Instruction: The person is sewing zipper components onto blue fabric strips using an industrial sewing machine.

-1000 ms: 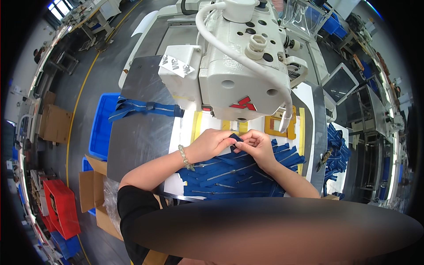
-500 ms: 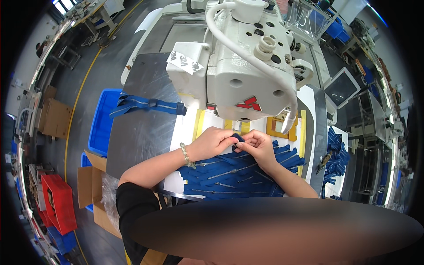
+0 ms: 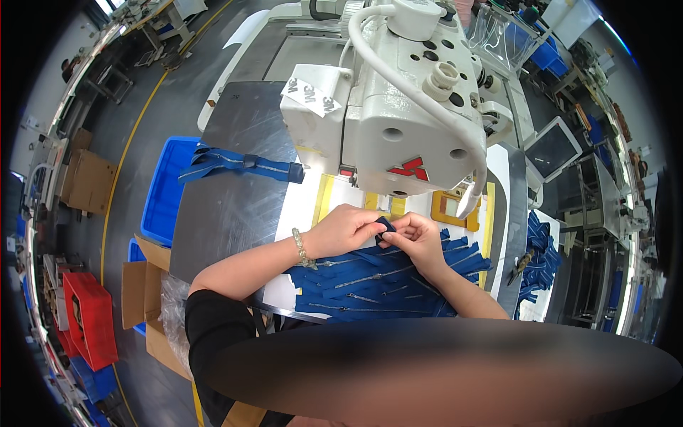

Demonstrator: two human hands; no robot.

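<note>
Left hand [image 3: 345,231] and right hand [image 3: 420,240] pinch a dark cloth tab [image 3: 385,223] | above blue zippers [image 3: 377,285], before a sewing machine [image 3: 420,121] | a loosened pinch could let it slip among them

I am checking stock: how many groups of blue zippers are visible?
3: small bundle at left, large pile in the middle, another pile at right; others may be hidden.

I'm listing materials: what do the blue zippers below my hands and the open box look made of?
Blue zippers: probably matte fabric tape, judging by the limp strips; the shiny, silvery teeth look metal, though coated plastic is possible. Open box: likely cardboard, from its brown, matte flaps.
</note>
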